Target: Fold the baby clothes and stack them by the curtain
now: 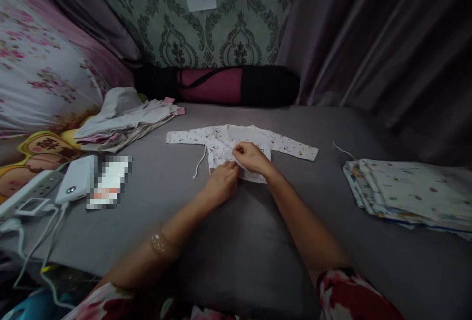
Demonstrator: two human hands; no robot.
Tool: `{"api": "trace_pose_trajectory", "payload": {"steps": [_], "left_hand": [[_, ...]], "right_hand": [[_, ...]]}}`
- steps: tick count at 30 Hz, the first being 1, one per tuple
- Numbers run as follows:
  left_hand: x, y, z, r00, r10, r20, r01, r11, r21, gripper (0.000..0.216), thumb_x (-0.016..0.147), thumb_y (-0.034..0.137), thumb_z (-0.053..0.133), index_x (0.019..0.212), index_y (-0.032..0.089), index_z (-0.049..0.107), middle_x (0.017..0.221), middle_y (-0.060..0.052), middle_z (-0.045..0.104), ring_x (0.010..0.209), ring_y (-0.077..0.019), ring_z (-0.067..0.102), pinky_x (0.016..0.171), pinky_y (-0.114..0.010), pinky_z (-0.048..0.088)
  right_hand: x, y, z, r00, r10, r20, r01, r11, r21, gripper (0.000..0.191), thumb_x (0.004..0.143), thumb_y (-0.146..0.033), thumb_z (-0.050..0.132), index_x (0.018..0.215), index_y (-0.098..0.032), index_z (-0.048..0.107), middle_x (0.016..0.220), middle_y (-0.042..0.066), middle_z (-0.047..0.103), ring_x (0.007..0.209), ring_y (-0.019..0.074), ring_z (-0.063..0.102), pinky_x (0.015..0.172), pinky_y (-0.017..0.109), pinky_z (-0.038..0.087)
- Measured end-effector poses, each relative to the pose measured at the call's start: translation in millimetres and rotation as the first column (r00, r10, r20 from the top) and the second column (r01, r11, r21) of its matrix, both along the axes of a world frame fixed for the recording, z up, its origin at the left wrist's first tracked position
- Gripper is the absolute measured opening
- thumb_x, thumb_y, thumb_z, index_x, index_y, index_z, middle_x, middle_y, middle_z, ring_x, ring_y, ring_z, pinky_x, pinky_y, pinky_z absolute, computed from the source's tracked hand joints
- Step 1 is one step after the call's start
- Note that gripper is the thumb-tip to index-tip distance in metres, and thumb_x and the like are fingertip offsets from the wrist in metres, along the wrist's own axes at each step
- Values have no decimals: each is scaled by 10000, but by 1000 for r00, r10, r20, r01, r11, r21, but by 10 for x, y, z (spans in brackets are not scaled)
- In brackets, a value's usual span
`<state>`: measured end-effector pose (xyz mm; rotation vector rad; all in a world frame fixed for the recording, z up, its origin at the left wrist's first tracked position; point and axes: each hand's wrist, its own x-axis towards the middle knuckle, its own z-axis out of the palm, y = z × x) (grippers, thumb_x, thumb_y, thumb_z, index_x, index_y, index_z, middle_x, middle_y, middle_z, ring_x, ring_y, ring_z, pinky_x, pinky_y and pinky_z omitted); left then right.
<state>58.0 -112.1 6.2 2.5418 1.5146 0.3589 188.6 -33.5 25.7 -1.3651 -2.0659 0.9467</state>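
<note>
A small white baby shirt (283,144) with tiny coloured prints lies spread flat on the grey bed sheet (228,241), sleeves out to both sides. A white tie string hangs from its left front. My left hand (222,182) rests on the shirt's lower hem, fingers curled and pinching the fabric. My right hand (250,156) sits on the middle of the shirt's front, fingers bent and pinching the cloth or a tie there. Both hands touch each other's area at the hem.
A stack of folded printed cloths (409,192) lies at the right. A loose pile of pale clothes (125,121) sits at the left. A white power strip (31,189), a white device (75,180) and cables lie near the left edge. A dark rolled bag (221,85) lies against the wall.
</note>
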Motion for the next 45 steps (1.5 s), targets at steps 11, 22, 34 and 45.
{"api": "trace_pose_trajectory", "payload": {"steps": [11, 22, 34, 45], "left_hand": [[-560, -163, 91, 957, 146, 252, -177, 979, 105, 212, 890, 259, 528, 1070, 194, 619, 1023, -86, 620, 955, -221, 585, 874, -358, 468], [-854, 10, -148, 952, 203, 231, -205, 979, -13, 334, 881, 271, 483, 1205, 213, 536, 960, -45, 519, 726, -154, 550, 759, -320, 471], [-827, -7, -61, 937, 348, 30, -345, 935, -86, 366, 895, 252, 448, 1248, 234, 543, 1100, -99, 664, 875, -241, 642, 704, -296, 418], [-1074, -86, -108, 925, 377, 43, -369, 921, -126, 300, 876, 311, 464, 1080, 219, 664, 987, -94, 716, 859, -240, 645, 685, -290, 419]], "right_hand": [[285, 18, 202, 990, 107, -88, -129, 946, -298, 204, 925, -217, 467, 846, -134, 635, 873, 58, 692, 647, 102, 604, 542, 185, 424], [1079, -651, -76, 925, 11, 381, -11, 1000, -2, 557, 813, -259, 593, 1348, -155, 479, 1172, 112, 585, 927, 181, 602, 795, 271, 449], [658, -887, -77, 688, -230, 688, 194, 972, 131, 416, 965, -300, 383, 1363, -191, 434, 1037, 133, 693, 964, 277, 657, 796, 344, 425], [773, -882, -39, 711, -145, 688, 122, 989, 83, 430, 941, -221, 417, 1368, -189, 447, 1108, 134, 659, 1041, 253, 615, 823, 308, 407]]}}
